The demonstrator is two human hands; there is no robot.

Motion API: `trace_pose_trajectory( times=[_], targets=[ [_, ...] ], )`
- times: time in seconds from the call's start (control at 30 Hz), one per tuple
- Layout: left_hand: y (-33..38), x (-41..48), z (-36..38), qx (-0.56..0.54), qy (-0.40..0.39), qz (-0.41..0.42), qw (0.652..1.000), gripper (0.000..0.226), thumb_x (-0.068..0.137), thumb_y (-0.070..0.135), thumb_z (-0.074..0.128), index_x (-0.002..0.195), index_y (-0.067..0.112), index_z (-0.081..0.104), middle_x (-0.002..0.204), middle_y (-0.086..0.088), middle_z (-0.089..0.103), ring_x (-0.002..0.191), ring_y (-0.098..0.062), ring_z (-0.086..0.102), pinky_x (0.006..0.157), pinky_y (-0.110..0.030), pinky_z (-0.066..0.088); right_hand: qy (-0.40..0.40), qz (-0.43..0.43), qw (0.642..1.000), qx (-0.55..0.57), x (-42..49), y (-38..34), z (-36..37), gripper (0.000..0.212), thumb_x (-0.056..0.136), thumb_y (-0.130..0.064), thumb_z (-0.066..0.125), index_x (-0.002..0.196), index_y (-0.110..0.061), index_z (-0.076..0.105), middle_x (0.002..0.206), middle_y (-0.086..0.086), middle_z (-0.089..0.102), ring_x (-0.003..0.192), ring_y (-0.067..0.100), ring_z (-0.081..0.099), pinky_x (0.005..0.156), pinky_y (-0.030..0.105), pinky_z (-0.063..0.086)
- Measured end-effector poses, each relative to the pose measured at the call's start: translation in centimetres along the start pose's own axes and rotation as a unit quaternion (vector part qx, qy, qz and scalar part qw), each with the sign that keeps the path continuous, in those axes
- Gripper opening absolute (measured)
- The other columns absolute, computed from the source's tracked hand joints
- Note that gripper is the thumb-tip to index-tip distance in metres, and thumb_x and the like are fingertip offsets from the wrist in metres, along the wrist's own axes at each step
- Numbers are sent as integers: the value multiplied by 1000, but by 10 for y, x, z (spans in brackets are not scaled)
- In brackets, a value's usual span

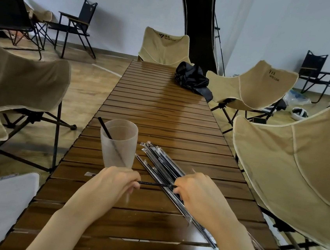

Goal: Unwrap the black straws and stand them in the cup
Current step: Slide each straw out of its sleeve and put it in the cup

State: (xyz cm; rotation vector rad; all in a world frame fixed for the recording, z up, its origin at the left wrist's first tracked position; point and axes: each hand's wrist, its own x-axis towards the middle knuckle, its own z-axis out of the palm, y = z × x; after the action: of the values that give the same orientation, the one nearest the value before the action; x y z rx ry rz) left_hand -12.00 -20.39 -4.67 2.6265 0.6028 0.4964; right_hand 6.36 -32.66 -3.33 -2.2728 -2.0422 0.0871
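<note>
Nearest on desk (149, 225), left hand (113, 182) and right hand (196, 189) pinching one black straw (156, 184) level between them, each grip holding one end; unwrapping step seemingly going on. Just behind, wrapped straws (162, 165) lying heaped. Beyond, cup (118, 144) holding one leaning straw (106, 131). Next move calling for baring straw, tipping upright, standing in cup.
</note>
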Motion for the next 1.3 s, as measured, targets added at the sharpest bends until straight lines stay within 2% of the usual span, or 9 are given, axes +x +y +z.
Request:
trace_pose_trajectory(
  times=[0.17,0.23,0.37,0.47,0.6,0.8,0.9,1.1,1.3],
  targets=[
    [2,3,2,-20,-33,13,999,23,97,8,47,103,0,68,91,3,67,92,-17,60,81,-14,41,0,-10,1000,13,3,-1,7,20,97,-16,48,107,-8,64,110,6,67,105,18,62,85,24,46],
    [3,9,0,-46,-85,32,995,19,95,-1,49,106,-8,63,81,1,60,85,-18,56,79,-10,36,13,-15,999,41,4,-2,10,20,97,-14,48,106,-9,65,107,6,67,103,17,62,75,12,37],
    [-4,9,-7,-19,-67,2,998,19,98,14,47,110,9,61,102,-6,62,90,-7,57,79,-4,33,65,26,992,103,-1,4,6,23,97,-27,51,114,-24,66,107,-9,67,98,7,61,74,10,37],
    [-13,6,-12,6,-22,-6,1000,15,97,20,49,102,21,63,91,12,56,86,5,52,76,2,31,61,73,989,112,-7,18,2,18,96,-29,51,87,-25,67,84,-7,68,74,6,60,62,16,38],
    [-18,6,-12,14,-66,-11,998,18,98,18,48,107,15,63,94,6,56,90,-4,55,76,-3,31,27,63,993,96,-8,19,4,32,98,-25,48,69,-16,58,68,-4,60,52,2,46,53,9,31],
    [-17,5,-8,-8,-53,9,999,19,95,19,52,103,10,67,92,-2,63,87,-8,58,77,-4,34,28,8,998,59,-6,12,-2,24,99,-20,46,93,-10,68,87,1,64,79,15,56,65,15,30],
    [-12,8,-6,-30,-96,1,995,42,92,37,46,106,4,67,96,-13,67,89,-18,62,87,-21,44,6,-1,998,67,-7,5,0,25,99,-15,47,104,-9,70,104,1,70,99,13,63,67,8,27],
    [-3,-2,5,-14,-7,-6,1000,26,94,20,47,95,12,72,88,-3,72,85,-19,65,79,-29,50,35,-14,999,14,-7,0,-8,14,89,-16,64,83,-6,73,66,-5,55,57,3,51,47,4,23],
    [-3,0,6,-20,-5,-14,1000,26,94,18,48,95,9,72,90,-5,71,86,-21,65,80,-33,49,39,-11,998,51,-4,0,6,22,97,-19,51,95,-7,70,95,5,71,91,20,65,71,18,39]
  ],
)
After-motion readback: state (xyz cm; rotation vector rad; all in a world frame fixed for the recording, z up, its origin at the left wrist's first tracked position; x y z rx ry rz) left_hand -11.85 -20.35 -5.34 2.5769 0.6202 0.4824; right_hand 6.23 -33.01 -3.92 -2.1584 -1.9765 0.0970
